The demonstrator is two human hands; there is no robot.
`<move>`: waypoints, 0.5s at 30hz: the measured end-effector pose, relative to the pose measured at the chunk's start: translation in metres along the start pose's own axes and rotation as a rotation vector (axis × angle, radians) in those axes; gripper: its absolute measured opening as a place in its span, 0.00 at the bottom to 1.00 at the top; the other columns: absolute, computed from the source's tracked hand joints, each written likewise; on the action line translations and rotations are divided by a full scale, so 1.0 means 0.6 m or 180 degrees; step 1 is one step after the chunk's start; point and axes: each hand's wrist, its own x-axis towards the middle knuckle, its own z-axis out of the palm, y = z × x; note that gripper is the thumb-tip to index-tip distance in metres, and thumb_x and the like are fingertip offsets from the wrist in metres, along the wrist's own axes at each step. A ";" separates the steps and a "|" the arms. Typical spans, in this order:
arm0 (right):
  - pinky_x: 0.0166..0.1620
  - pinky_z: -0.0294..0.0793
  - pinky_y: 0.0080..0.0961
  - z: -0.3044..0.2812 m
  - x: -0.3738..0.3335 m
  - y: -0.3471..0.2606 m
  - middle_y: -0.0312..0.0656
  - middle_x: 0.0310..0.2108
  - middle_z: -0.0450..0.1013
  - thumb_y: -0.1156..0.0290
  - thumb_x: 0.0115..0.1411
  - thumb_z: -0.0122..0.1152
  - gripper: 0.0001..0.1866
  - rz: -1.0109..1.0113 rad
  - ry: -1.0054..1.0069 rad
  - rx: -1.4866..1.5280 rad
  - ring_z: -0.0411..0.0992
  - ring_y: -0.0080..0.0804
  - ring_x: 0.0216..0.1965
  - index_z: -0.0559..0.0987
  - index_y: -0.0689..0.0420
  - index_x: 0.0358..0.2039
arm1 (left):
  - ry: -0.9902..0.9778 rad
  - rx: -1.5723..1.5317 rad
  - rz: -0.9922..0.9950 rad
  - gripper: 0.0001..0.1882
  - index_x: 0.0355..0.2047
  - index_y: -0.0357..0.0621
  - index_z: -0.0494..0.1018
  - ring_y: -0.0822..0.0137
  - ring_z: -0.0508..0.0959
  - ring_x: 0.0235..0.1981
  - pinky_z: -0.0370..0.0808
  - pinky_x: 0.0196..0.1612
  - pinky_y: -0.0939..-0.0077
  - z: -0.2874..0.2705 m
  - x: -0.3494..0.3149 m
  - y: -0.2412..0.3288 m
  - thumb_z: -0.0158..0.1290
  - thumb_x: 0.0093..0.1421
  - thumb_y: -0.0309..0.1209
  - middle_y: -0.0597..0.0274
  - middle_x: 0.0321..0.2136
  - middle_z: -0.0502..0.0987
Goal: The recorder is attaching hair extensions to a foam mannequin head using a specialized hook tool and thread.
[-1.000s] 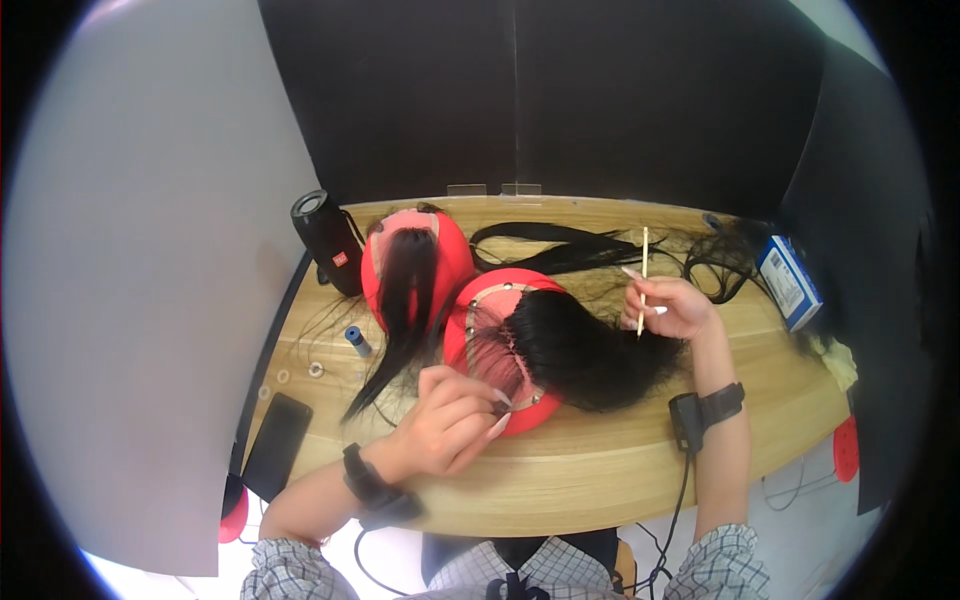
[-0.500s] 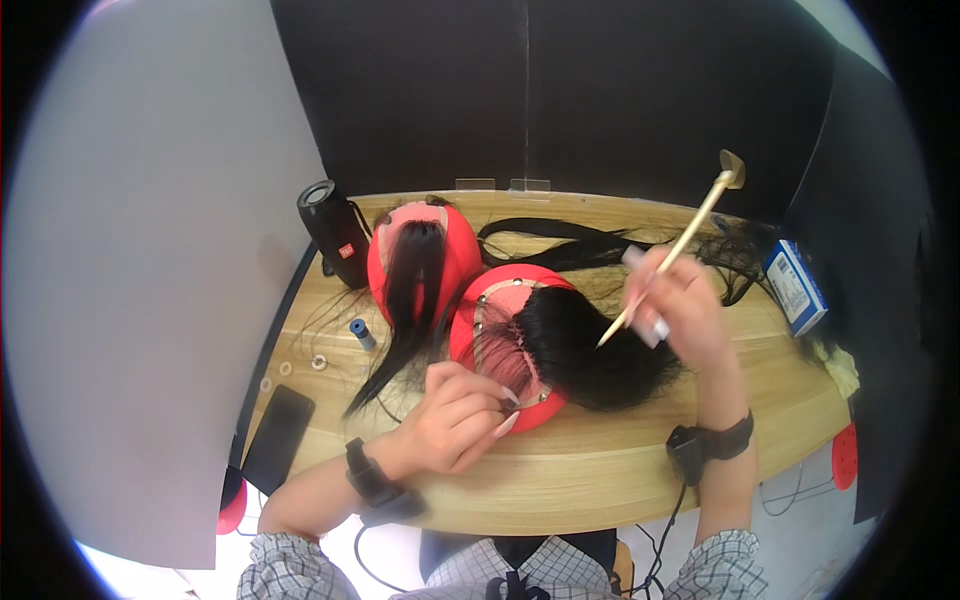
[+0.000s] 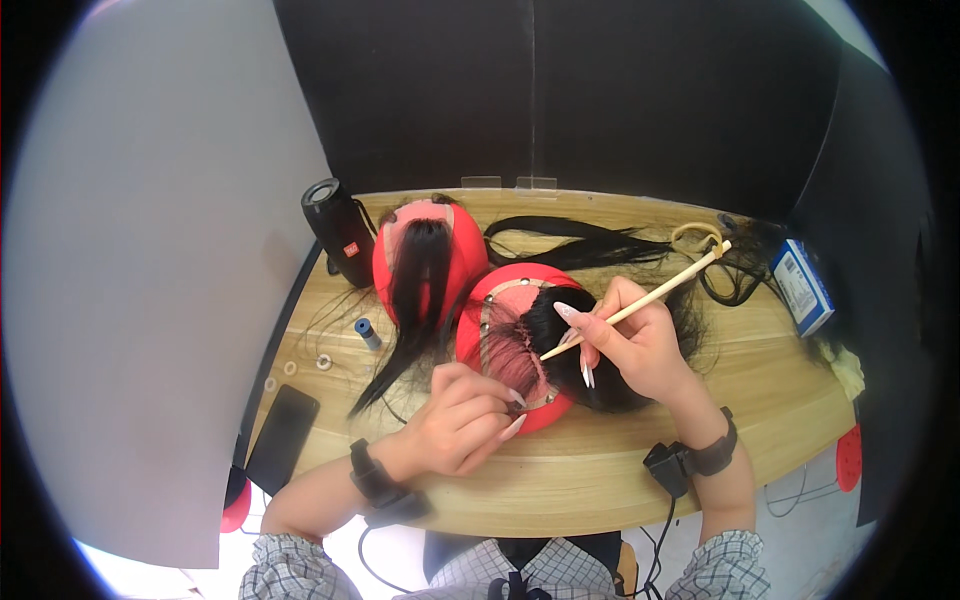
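Note:
A wig cap on a red domed head block lies at the middle of the table, with pink netting and pins along its pale rim. Long black hair spreads from it to the right, and finer strands fan left over the netting. At the block's near edge my left hand is closed, its fingertips pinching a small dark tuft of hair. My right hand grips a slim wooden stick like a ventilating needle's handle. The stick's lower end meets the hair parting; its fine tip is too small to make out.
Behind on the left stands a second red head block with black hair, beside a black cylindrical speaker. Loose hair lies along the back. A blue-white box, a phone and a small blue-capped bottle rest around.
My right hand has come down and left with the stick, from above the hair to the parting, and the stick now lies flatter. My left hand has stayed at the block's near edge.

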 end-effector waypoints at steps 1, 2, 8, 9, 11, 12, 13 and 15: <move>0.25 0.71 0.15 0.001 0.001 0.001 0.36 0.18 0.72 0.74 0.61 0.61 0.12 0.0003 -0.0002 0.0002 0.71 0.16 0.21 0.66 0.59 0.26 | 0.0004 0.0003 -0.0005 0.06 0.26 0.41 0.71 0.62 0.77 0.39 0.64 0.42 0.65 0.000 0.000 0.000 0.58 0.48 0.24 0.63 0.29 0.74; 0.25 0.71 0.15 0.003 0.001 0.001 0.36 0.18 0.72 0.74 0.61 0.61 0.13 0.0020 0.0006 -0.0084 0.71 0.16 0.21 0.66 0.59 0.25 | 0.0005 0.0000 -0.0002 0.06 0.26 0.41 0.71 0.62 0.77 0.39 0.64 0.42 0.65 0.000 0.001 0.001 0.58 0.48 0.24 0.63 0.29 0.74; 0.25 0.70 0.15 0.002 0.002 0.008 0.36 0.18 0.72 0.73 0.62 0.60 0.13 0.0028 0.0086 -0.0245 0.71 0.17 0.21 0.65 0.58 0.25 | -0.0003 0.0013 0.0017 0.06 0.25 0.42 0.71 0.63 0.77 0.39 0.63 0.42 0.65 0.001 0.004 0.003 0.58 0.48 0.24 0.63 0.28 0.75; 0.25 0.70 0.15 0.005 0.004 0.007 0.36 0.18 0.72 0.73 0.62 0.60 0.13 0.0058 0.0088 -0.0227 0.71 0.17 0.21 0.65 0.58 0.25 | 0.0020 0.0016 0.0017 0.06 0.25 0.42 0.71 0.63 0.77 0.38 0.63 0.42 0.65 -0.001 0.003 0.002 0.58 0.48 0.24 0.63 0.28 0.75; 0.26 0.70 0.15 0.005 0.005 0.007 0.36 0.18 0.72 0.73 0.62 0.60 0.13 0.0067 0.0079 -0.0176 0.71 0.17 0.21 0.65 0.58 0.25 | 0.0035 0.0021 0.0017 0.06 0.25 0.42 0.71 0.63 0.77 0.38 0.63 0.42 0.65 -0.002 0.002 0.002 0.58 0.48 0.24 0.63 0.28 0.75; 0.26 0.70 0.15 0.003 0.005 0.008 0.36 0.18 0.72 0.73 0.62 0.61 0.13 0.0073 0.0076 -0.0115 0.71 0.17 0.21 0.65 0.58 0.25 | 0.0031 0.0018 0.0008 0.06 0.25 0.42 0.71 0.63 0.77 0.38 0.63 0.42 0.65 -0.001 0.003 0.003 0.58 0.48 0.24 0.63 0.28 0.75; 0.26 0.70 0.15 0.002 0.005 0.009 0.36 0.18 0.72 0.73 0.62 0.61 0.13 0.0073 0.0076 -0.0110 0.71 0.17 0.21 0.65 0.58 0.25 | 0.0028 0.0016 -0.0002 0.06 0.25 0.42 0.71 0.63 0.77 0.38 0.64 0.42 0.65 -0.001 0.003 0.003 0.58 0.48 0.24 0.63 0.28 0.74; 0.26 0.70 0.15 0.001 0.004 0.009 0.36 0.18 0.72 0.73 0.62 0.61 0.13 0.0104 0.0072 -0.0127 0.71 0.17 0.21 0.65 0.58 0.26 | 0.0024 0.0004 0.0009 0.07 0.25 0.41 0.71 0.63 0.77 0.37 0.64 0.42 0.65 0.001 0.004 0.002 0.58 0.48 0.23 0.63 0.28 0.74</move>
